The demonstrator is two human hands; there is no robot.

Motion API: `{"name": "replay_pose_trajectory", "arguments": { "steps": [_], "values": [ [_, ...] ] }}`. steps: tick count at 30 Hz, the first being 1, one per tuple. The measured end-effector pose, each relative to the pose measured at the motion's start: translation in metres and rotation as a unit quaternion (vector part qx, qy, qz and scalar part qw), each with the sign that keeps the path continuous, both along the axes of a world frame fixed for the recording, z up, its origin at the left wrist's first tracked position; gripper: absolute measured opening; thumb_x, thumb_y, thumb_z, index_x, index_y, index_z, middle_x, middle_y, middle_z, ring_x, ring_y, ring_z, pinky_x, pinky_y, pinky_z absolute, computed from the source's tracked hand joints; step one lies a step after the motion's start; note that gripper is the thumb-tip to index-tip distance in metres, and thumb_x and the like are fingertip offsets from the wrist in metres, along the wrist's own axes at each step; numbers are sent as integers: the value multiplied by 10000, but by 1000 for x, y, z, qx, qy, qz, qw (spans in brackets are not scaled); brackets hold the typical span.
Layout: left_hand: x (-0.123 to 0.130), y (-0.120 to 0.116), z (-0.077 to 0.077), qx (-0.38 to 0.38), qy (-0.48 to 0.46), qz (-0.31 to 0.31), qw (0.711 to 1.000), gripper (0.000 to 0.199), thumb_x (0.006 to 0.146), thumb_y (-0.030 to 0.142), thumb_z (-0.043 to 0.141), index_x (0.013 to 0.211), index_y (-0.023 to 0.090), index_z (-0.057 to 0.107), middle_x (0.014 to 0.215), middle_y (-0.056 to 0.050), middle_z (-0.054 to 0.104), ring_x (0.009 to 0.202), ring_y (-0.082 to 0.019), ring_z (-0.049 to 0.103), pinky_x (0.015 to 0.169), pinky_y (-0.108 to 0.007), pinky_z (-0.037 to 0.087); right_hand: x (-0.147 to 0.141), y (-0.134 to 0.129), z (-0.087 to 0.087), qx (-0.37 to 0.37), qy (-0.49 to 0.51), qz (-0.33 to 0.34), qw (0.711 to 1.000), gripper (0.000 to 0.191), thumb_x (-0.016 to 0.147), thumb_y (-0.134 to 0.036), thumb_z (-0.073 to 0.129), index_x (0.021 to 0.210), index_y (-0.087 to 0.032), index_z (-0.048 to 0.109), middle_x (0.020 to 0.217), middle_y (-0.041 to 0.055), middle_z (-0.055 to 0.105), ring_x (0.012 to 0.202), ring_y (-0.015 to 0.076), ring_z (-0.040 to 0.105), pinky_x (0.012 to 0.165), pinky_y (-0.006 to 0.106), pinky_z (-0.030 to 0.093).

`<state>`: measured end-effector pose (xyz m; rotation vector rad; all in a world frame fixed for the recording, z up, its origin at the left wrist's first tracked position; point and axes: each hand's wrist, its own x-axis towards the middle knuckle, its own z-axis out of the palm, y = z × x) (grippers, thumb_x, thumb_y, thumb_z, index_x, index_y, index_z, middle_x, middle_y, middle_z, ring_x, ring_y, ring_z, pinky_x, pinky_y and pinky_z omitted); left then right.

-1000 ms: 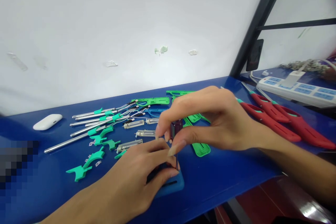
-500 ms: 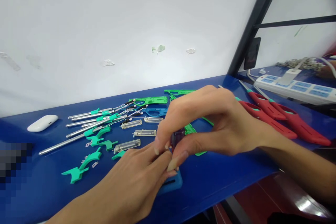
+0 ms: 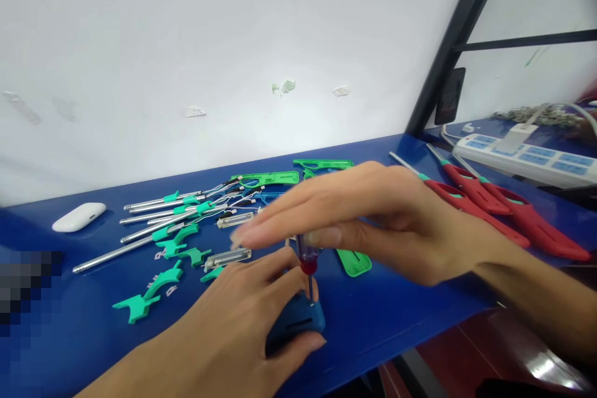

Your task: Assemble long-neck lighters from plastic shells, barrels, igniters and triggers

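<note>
Two bare hands work close together over a glossy blue bench [image 3: 392,323]. The left hand [image 3: 237,311] lies across a blue plastic casing with rounded corners and a dark slot [image 3: 304,317], its fingers curled over the far side and its thumb along the near edge, holding the piece on the bench. A small screwdriver with a translucent, red-ended handle and thin metal shaft [image 3: 308,263] stands nearly upright, its tip down at a tiny silver spot near the casing's right end. The right hand [image 3: 387,217] is at the top of the handle, fingers stretched out leftward and slightly blurred, thumb against the handle; whether they grip it I cannot tell.

Beyond the left hand lie clear plastic rectangular cartridges [image 3: 228,258], teal plastic trigger pieces [image 3: 137,306] and several slim silver metal tubes with teal collars and thin wires [image 3: 112,253]. Bright green plastic shell halves [image 3: 354,262] lie behind and beside the right hand, partly hidden by it. Three red-handled tools with metal stems [image 3: 545,230] rest to the right, near a white power strip [image 3: 536,158]. A white rounded case [image 3: 79,217] sits far left.
</note>
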<state>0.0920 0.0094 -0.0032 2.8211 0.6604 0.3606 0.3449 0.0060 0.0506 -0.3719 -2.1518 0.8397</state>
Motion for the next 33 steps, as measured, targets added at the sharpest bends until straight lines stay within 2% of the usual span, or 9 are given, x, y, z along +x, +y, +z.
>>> {"name": "replay_pose_trajectory", "arguments": {
  "steps": [5,9,15,19,23,26,28,30,33],
  "values": [
    [2,1,2,-43,-2,9,999,235,1015,414,733,1206,277,728,1249,-67,809,1109,-342,807,918,-511,693,-2,-2,0,50,66,-47,995,135,1023,-206,858,1153,-185,889,1010,15,862,906,129,796,843,195,656],
    [1,2,2,-46,-16,15,999,208,1017,428,735,1161,278,731,1155,-49,808,1077,-319,800,940,-488,677,-1,-10,8,30,-39,-85,995,283,1149,-186,652,1337,-224,860,1249,57,860,1059,169,814,918,255,657],
    [4,2,3,-86,-40,14,995,139,996,388,718,1105,302,731,1123,-6,796,962,-256,796,830,-403,653,-15,-6,20,43,-36,-37,998,241,1069,-417,772,1252,-323,897,978,51,883,963,234,813,739,281,644],
    [4,3,2,-56,-52,16,997,165,984,401,759,1107,293,730,1156,-27,790,1062,-280,784,942,-427,655,-16,-4,23,40,-50,-46,997,268,1047,-459,786,1252,-327,897,991,57,883,960,239,799,734,290,634],
    [5,3,2,-97,-52,10,994,200,994,379,750,1181,327,704,1108,26,787,963,-216,781,876,-332,647,-5,-11,25,16,-60,-62,996,246,1066,-342,772,1282,-325,888,1147,62,892,1055,242,811,799,289,654],
    [4,3,3,-83,-42,19,995,187,999,405,744,1161,319,710,1132,9,796,1021,-249,790,906,-376,651,-1,-13,18,-33,-63,-72,995,353,1111,-137,645,1346,-282,865,1310,69,863,1152,222,809,902,279,656],
    [3,3,3,-84,-42,17,995,229,990,420,753,1185,305,709,1164,-8,804,1037,-260,794,906,-383,657,-2,-11,10,-52,-32,-33,998,374,1102,-74,634,1327,-255,871,1228,54,877,1054,186,820,878,253,655],
    [3,3,3,-98,-49,9,994,241,983,400,760,1200,310,708,1157,3,804,998,-231,794,877,-340,659,-4,-7,2,-23,31,-11,999,235,1056,-127,777,1216,-245,902,1047,16,872,878,139,784,785,211,636],
    [4,3,3,-96,-55,8,994,186,978,399,757,1145,322,735,1109,15,799,941,-217,784,862,-333,659,-3,-3,-2,39,26,-60,997,186,1005,-272,889,1189,-245,903,881,-13,793,778,115,700,716,201,593]
  ]
}}
